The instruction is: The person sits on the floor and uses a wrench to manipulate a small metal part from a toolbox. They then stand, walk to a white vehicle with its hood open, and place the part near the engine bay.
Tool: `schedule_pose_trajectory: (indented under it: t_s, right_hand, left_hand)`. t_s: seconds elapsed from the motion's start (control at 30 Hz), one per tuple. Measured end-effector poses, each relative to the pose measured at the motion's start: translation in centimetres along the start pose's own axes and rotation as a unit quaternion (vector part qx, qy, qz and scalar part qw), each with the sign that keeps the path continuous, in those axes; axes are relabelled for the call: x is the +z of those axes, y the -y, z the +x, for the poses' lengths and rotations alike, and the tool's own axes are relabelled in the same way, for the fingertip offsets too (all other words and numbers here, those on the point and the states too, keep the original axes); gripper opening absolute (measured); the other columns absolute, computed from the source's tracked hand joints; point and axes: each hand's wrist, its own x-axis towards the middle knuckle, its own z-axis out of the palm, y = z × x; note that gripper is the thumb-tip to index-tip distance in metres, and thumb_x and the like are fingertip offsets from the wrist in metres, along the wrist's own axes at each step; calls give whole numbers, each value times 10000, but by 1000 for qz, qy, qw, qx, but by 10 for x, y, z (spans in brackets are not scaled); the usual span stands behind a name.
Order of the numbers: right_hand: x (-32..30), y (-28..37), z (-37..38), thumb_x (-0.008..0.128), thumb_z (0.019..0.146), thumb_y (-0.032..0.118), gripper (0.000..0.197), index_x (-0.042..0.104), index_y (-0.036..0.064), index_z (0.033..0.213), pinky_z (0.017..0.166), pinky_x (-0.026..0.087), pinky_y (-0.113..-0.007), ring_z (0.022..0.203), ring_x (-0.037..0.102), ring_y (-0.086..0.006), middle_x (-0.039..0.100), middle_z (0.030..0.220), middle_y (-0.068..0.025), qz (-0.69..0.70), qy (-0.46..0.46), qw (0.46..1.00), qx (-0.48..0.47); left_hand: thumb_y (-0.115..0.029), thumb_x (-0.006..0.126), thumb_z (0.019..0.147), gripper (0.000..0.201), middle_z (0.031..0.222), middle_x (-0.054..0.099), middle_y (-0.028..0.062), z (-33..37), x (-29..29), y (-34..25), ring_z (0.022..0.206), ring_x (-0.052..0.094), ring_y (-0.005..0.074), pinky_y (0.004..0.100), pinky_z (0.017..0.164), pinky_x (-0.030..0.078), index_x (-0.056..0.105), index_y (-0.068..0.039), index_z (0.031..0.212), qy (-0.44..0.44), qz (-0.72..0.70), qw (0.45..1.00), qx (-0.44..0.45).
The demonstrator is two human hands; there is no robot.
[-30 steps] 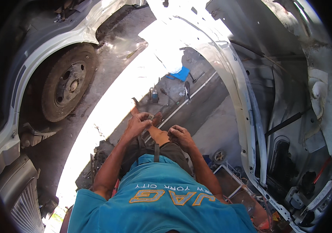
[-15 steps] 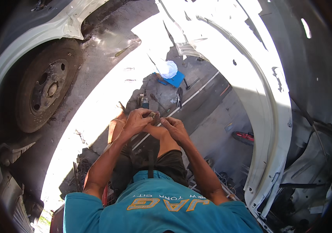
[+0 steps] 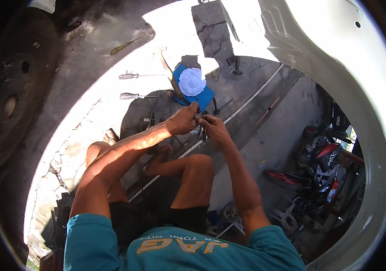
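Note:
Both hands meet in front of me, above the floor and beyond my bent knees. Thumb and fingers of my left hand [image 3: 184, 120] are pinched together. My right hand [image 3: 215, 129] pinches close beside it, the fingertips almost touching. Whatever small thing sits between them is too small and too covered to make out. Just past the hands a blue flat case or board [image 3: 205, 96] lies on the ground, with a crumpled white cloth or bag [image 3: 192, 82] on it. A long-handled tool [image 3: 169, 72], seemingly a hammer, leans along its left side.
Two screwdrivers [image 3: 129, 96] lie on the sunlit concrete to the left. A long white pipe [image 3: 251, 99] crosses the floor diagonally. White car bodywork [image 3: 360, 77] arches over the right, with a red and black motorcycle [image 3: 324, 158] beyond it. A wheel [image 3: 10, 106] stands far left.
My view has shifted, bringing the screwdrivers and motorcycle into sight. Both hands have reached farther forward, toward the blue case, and come closer together. A small dull piece showed at the left fingertips before.

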Motion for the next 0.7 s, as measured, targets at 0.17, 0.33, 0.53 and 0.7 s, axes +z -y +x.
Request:
schedule_pose_trajectory:
  t_s: [0.17,0.33,0.53,0.7]
  right_hand:
    - [-2,-73,69,683,975,347,279,713,71,954,460,288,-236,503,360,-28,467,614,84,94,-42,995,-4]
    - [-3,-161,139,677,978,370,286,689,85,961,445,258,-251,468,343,-40,456,594,66,233,7,972,17]
    - [21,-248,209,700,936,371,400,727,9,1105,903,474,-373,980,650,-190,748,1008,-89,-30,-71,996,-44]
    - [40,-309,223,698,911,375,397,725,45,1130,876,503,-387,972,686,-289,740,1027,-156,-135,-159,975,-72]
  left_hand:
    - [-138,666,870,277,905,670,281,56,23,62,881,687,419,479,729,518,506,52,993,43,40,998,-20]
    - [-236,750,812,417,934,675,284,93,39,112,927,682,414,479,778,518,547,70,1011,123,184,975,12]
    - [-245,760,782,387,940,701,221,139,6,116,923,692,367,449,812,537,670,37,1031,215,416,878,100]
    - [-256,731,892,320,939,720,185,116,-23,45,911,710,302,419,801,546,665,4,1066,227,391,889,66]
